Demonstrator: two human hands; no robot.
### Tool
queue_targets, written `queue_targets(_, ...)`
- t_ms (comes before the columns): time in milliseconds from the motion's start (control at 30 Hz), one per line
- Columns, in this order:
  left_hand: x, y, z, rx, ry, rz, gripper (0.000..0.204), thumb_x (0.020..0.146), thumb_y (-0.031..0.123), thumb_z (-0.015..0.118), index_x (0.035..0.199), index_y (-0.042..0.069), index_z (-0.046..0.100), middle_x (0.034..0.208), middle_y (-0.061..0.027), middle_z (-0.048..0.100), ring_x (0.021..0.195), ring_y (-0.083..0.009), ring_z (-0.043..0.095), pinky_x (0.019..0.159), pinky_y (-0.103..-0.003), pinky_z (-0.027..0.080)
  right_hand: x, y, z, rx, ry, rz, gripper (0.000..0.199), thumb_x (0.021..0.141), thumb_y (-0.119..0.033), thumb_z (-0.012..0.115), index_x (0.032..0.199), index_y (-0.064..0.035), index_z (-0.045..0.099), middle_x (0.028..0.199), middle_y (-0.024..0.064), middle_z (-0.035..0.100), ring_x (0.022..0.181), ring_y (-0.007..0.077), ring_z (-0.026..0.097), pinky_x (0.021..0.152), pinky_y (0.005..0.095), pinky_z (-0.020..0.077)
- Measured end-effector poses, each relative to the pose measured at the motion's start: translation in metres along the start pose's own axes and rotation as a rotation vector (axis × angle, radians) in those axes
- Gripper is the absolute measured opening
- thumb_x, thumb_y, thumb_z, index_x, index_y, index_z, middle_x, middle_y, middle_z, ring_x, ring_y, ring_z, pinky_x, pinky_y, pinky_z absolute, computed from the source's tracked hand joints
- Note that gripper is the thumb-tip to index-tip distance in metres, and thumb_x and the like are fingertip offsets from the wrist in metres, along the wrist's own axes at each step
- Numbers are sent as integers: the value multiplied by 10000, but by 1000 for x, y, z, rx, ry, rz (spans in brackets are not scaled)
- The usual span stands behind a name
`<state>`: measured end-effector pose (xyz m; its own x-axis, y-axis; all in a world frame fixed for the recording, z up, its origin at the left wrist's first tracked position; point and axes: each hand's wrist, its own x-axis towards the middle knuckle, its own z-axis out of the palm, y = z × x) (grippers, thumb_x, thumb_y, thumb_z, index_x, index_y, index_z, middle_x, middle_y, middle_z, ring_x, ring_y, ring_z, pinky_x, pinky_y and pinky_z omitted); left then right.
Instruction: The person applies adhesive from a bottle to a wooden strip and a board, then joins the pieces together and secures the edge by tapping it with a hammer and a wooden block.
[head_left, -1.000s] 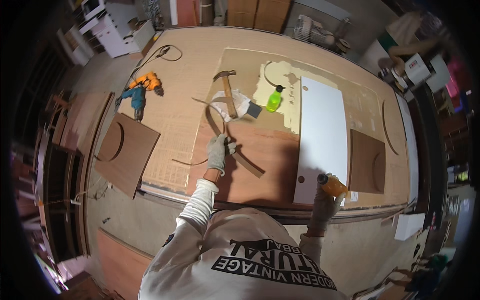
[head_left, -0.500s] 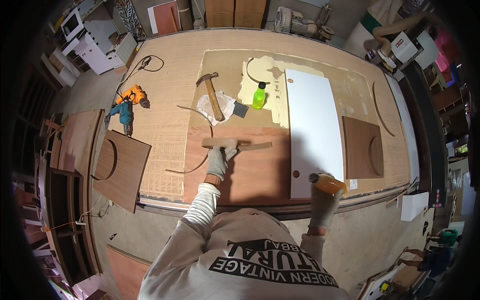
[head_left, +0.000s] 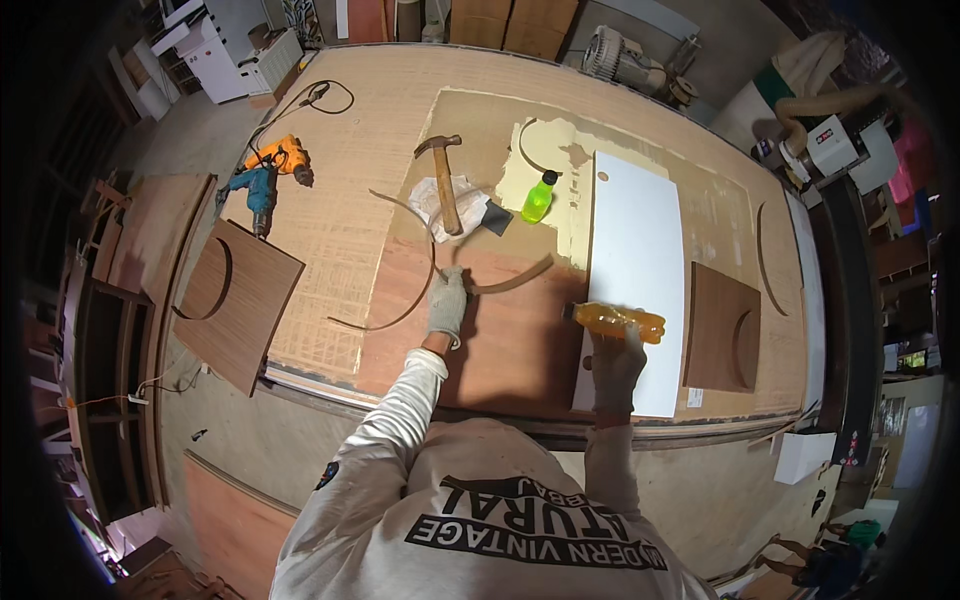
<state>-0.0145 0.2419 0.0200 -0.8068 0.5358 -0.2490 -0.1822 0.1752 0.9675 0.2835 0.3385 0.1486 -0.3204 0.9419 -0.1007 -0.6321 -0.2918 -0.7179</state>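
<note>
My gloved left hand (head_left: 447,308) is closed on a thin brown edging strip (head_left: 520,276), which curves out to the right above the reddish board. Its part near my fingers is blurred. In my gloved right hand (head_left: 616,365) lies a clear plastic bottle of amber liquid (head_left: 615,322), tipped on its side with the dark cap to the left, above the white panel (head_left: 640,230). Another curved strip (head_left: 425,280) lies beside my left hand. Beyond it, a claw hammer (head_left: 444,190) rests on a crumpled white cloth (head_left: 425,205), next to a small dark square pad (head_left: 495,218).
A bottle of green liquid (head_left: 538,198) stands mid-table. Orange (head_left: 287,157) and teal (head_left: 258,198) corded power drills lie at the left. Brown boards (head_left: 262,300) (head_left: 708,320) carrying curved strips flank the work area. A motor (head_left: 615,60) sits past the table's far edge.
My right hand has raised the amber bottle up and to the left, its cap now level with the bottle. The strip in my left hand has turned and now shows as a curve.
</note>
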Motion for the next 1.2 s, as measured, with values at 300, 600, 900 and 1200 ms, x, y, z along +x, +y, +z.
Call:
queue_targets(300,8,8,12,-121,-132,-174,184,1019,197,685,1075,22,669,928,-43,685,782,-149,645,697,-302,531,60,-3,26,-466,-108,-218,394,1133,-178,459,1460,36,411,1370,192,540,1270,283,581,1088,442,549)
queue_targets(600,-2,37,0,-100,-279,148,211,968,181,764,1090,27,687,927,-4,682,797,-130,624,720,-290,522,73,-7,-4,295,-93,-1,495,1142,-378,389,1434,17,450,1421,191,530,1337,386,530,1154,580,447)
queue_targets(900,-21,7,-29,305,-257,87,380,928,265,819,1177,-4,715,901,-69,732,795,-168,641,759,-334,541,20,5,-29,-394,-1,-137,456,1043,-308,660,1360,-5,537,1313,130,601,1252,285,594,1048,429,525)
queue_targets(1200,5,16,-8,517,-243,148,391,914,251,825,1195,4,712,905,-124,764,790,-205,680,746,-371,541,95,50,55,-673,-62,-196,508,936,-129,747,1368,-21,503,1246,91,616,1103,196,634,974,336,546)
